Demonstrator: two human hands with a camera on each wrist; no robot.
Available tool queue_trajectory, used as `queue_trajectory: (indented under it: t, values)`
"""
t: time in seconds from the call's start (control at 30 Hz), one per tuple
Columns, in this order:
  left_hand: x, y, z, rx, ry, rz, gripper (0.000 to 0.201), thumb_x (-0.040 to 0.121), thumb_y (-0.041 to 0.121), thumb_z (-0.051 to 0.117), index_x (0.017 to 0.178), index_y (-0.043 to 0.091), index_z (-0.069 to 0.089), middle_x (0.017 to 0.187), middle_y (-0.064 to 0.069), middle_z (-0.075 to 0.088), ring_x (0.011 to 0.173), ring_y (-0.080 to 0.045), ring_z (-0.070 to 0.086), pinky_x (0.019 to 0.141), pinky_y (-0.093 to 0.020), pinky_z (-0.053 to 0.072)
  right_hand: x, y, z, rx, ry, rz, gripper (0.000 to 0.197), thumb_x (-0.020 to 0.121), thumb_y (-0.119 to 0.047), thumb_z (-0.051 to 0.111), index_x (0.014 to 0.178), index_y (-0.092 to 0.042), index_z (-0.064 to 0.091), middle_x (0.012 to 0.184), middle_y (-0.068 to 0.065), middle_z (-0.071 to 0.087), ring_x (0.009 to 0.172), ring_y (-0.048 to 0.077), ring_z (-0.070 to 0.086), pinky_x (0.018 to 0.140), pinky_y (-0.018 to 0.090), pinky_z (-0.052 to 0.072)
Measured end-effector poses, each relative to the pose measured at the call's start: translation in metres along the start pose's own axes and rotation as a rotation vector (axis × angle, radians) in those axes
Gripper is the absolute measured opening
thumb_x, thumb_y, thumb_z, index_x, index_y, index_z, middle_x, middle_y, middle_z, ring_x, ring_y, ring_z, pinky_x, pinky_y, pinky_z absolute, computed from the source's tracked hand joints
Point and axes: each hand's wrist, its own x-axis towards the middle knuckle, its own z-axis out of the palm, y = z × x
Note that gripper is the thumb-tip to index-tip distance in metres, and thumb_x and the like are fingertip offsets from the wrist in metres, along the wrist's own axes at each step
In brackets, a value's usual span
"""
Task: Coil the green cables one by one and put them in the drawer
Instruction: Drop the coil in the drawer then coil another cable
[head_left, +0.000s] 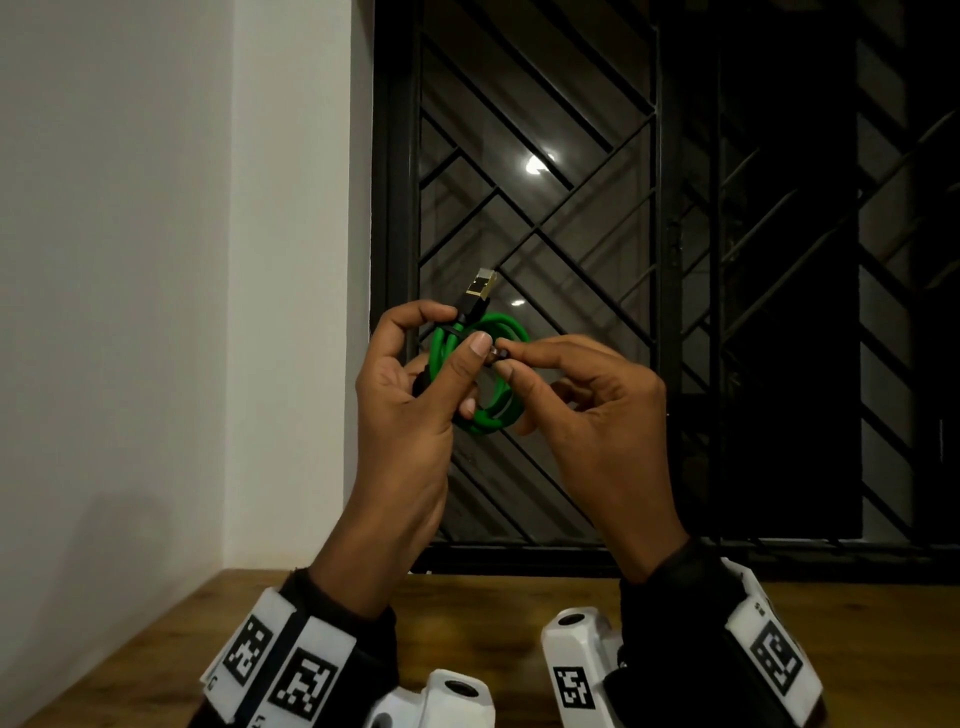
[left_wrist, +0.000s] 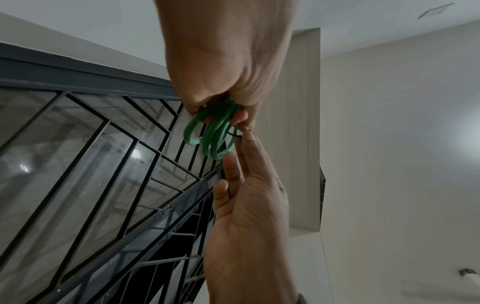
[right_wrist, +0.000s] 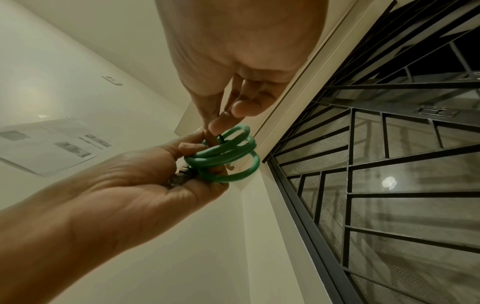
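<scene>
The green cable (head_left: 491, 374) is wound into a small coil of several loops and held up in the air in front of a window, above the near edge of a wooden table (head_left: 166, 618). One connector (head_left: 480, 287), gold and silver with a black boot, sticks up out of the top of the coil. A thin black tie (head_left: 451, 330) crosses the loops on the coil's left side.

The left hand (head_left: 410, 395) grips the coil, its thumb pressed across the front of the loops and its forefinger curled over the top by the connector's boot. The right hand (head_left: 587, 405) meets it from the right, thumb and forefinger pinching a small dark end piece (head_left: 500, 353) at the coil's edge, the other fingers curled loosely behind the loops.

Behind the hands stands the window grille (head_left: 597, 208) of black diagonal bars over dark glass. A white wall (head_left: 171, 260) fills the left side.
</scene>
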Motion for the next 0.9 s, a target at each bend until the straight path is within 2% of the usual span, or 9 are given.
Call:
queue_trajectory:
  t: [0.1,0.2,0.27,0.37,0.47,0.63,0.77,0.9]
  values:
    - [0.0005,0.0001,-0.0001,-0.013,-0.004,-0.009,0.032,0.083,0.017,0.068,0.113,0.019,0.055,0.098,-0.017,0.065,0.053,-0.008,0.049,0.057,-0.023,0.050,0.0002,-0.0008,-0.0007,0.020,0.001,0.003,0.016,0.090,-0.007,0.073,0.104,-0.015,0.076,0.093,-0.003,0.072,0.066,0.016,0.068,0.051,0.024,0.055]
    - [0.0023,0.0005,-0.0005,-0.068,0.002,-0.037,0.032,0.083,0.015,0.067,0.113,0.018,0.054,0.095,-0.012,0.065,0.052,-0.007,0.047,0.058,-0.022,0.047,0.0008,-0.0010,-0.0010,0.008,-0.002,0.008,0.018,0.090,-0.008,0.073,0.105,-0.018,0.075,0.096,-0.002,0.073,0.063,0.016,0.068,0.051,0.027,0.056]
    - [0.0022,0.0009,-0.0007,-0.060,0.003,-0.037,0.032,0.083,0.016,0.067,0.113,0.018,0.054,0.092,-0.011,0.065,0.052,-0.007,0.047,0.059,-0.025,0.047,0.0008,-0.0013,-0.0005,-0.006,-0.003,0.006,0.018,0.090,-0.008,0.073,0.106,-0.018,0.075,0.096,-0.001,0.072,0.063,0.015,0.068,0.051,0.025,0.055]
    - [-0.0001,0.0010,0.0004,0.015,-0.006,0.000,0.030,0.085,0.016,0.068,0.112,0.020,0.056,0.093,-0.012,0.065,0.054,-0.008,0.050,0.060,-0.028,0.047,0.0001,-0.0010,-0.0002,-0.007,-0.010,0.013,0.017,0.091,-0.009,0.072,0.106,-0.015,0.076,0.095,-0.003,0.072,0.065,0.015,0.068,0.050,0.023,0.054]
    - [-0.0016,0.0009,0.0015,0.052,0.005,0.025,0.030,0.086,0.017,0.068,0.113,0.019,0.055,0.096,-0.015,0.065,0.057,-0.007,0.053,0.058,-0.027,0.049,0.0000,0.0000,-0.0008,-0.013,-0.013,0.017,0.017,0.091,-0.010,0.072,0.106,-0.016,0.076,0.096,-0.004,0.072,0.064,0.015,0.068,0.050,0.022,0.054]
    - [-0.0012,-0.0007,0.0015,0.043,0.030,0.036,0.029,0.090,0.011,0.066,0.116,0.016,0.054,0.098,-0.016,0.065,0.057,-0.007,0.052,0.056,-0.023,0.048,0.0004,-0.0009,-0.0008,-0.013,-0.010,0.001,0.018,0.091,-0.009,0.072,0.106,-0.018,0.075,0.097,-0.005,0.072,0.063,0.013,0.068,0.050,0.021,0.053]
    - [-0.0019,-0.0007,0.0016,0.032,0.036,0.030,0.029,0.089,0.014,0.066,0.116,0.017,0.054,0.102,-0.019,0.065,0.058,-0.008,0.051,0.060,-0.027,0.049,0.0005,-0.0018,-0.0010,-0.012,0.000,-0.011,0.019,0.091,-0.009,0.072,0.105,-0.021,0.074,0.096,-0.006,0.071,0.062,0.011,0.067,0.049,0.021,0.053]
    - [-0.0019,-0.0010,0.0013,0.018,0.037,0.024,0.029,0.089,0.013,0.066,0.115,0.017,0.054,0.100,-0.018,0.065,0.057,-0.009,0.050,0.059,-0.027,0.048,0.0008,-0.0004,-0.0012,-0.031,0.004,-0.008,0.016,0.091,-0.011,0.073,0.105,-0.019,0.075,0.095,-0.006,0.071,0.060,0.012,0.067,0.048,0.021,0.052]
